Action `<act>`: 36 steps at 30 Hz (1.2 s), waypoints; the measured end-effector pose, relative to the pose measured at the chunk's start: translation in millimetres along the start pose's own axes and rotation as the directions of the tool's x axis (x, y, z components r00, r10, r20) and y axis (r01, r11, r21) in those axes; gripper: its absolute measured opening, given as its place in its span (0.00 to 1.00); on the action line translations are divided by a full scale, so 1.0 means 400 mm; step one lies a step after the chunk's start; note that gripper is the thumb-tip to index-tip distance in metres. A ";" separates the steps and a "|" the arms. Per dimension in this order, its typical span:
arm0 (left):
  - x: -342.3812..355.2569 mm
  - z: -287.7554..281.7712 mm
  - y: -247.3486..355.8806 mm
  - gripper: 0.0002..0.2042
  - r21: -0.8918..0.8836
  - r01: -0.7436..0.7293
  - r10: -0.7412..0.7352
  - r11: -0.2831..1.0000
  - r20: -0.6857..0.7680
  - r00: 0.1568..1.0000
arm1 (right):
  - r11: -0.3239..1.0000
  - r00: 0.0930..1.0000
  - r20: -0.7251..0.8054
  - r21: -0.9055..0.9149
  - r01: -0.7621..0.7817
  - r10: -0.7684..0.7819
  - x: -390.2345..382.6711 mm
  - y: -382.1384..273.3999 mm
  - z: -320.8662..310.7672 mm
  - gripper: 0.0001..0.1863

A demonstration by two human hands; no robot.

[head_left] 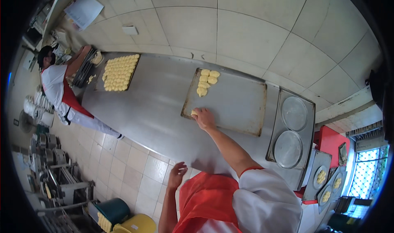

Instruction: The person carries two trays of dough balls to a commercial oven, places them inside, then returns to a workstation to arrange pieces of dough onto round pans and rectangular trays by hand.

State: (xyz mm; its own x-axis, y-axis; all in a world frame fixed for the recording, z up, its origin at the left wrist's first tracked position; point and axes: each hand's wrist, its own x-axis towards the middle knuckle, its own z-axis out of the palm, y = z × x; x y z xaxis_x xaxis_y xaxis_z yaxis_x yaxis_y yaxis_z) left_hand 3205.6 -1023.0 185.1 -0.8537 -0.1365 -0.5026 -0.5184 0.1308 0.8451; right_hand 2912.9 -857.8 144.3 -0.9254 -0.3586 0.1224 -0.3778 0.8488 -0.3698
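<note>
My right hand (205, 119) reaches over the near left corner of a baking tray (240, 103), its fingers closed around a piece of yellow dough (193, 113). Several more dough pieces (203, 84) sit in two short rows at that tray's far left corner. My left hand (177, 175) hangs in front of the steel table's near edge, left of my red apron. Its fingers are loosely apart and nothing is in them.
The steel table (152, 110) bears a tray full of dough pieces (121, 73) at its far left, where a co-worker (61, 85) handles a stack of dark trays (84, 69). On the right, another tray carries two round pans (288, 149). Green (113, 211) and yellow (139, 225) buckets stand below left.
</note>
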 end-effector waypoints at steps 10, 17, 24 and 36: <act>0.544 0.080 0.369 0.28 0.012 -0.203 0.201 0.979 0.086 0.976 | 0.156 0.846 0.304 0.901 -0.405 0.438 -0.052 -0.069 -0.026 0.11; 0.670 0.128 0.309 0.09 0.103 -0.182 0.082 0.978 0.610 0.788 | 0.737 0.811 -0.182 0.558 -0.380 0.556 -0.247 -0.141 -0.118 0.21; 0.525 -0.085 0.148 0.10 0.245 -0.735 0.499 0.632 0.598 0.628 | 0.623 0.550 -0.357 0.130 -0.771 0.755 -0.704 -0.149 -0.011 0.06; 0.465 0.122 0.043 0.06 0.425 -0.838 0.687 0.341 0.497 0.531 | 0.838 0.805 -0.238 0.116 -0.532 0.544 -0.564 0.000 0.044 0.14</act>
State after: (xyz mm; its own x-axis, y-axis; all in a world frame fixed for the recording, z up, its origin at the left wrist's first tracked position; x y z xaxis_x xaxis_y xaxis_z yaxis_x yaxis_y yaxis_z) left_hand 3035.5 -998.2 97.3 -0.8339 0.5050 0.2230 0.5181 0.5766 0.6318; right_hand 3122.3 -783.5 100.5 -0.9569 0.2659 0.1168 0.1793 0.8574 -0.4824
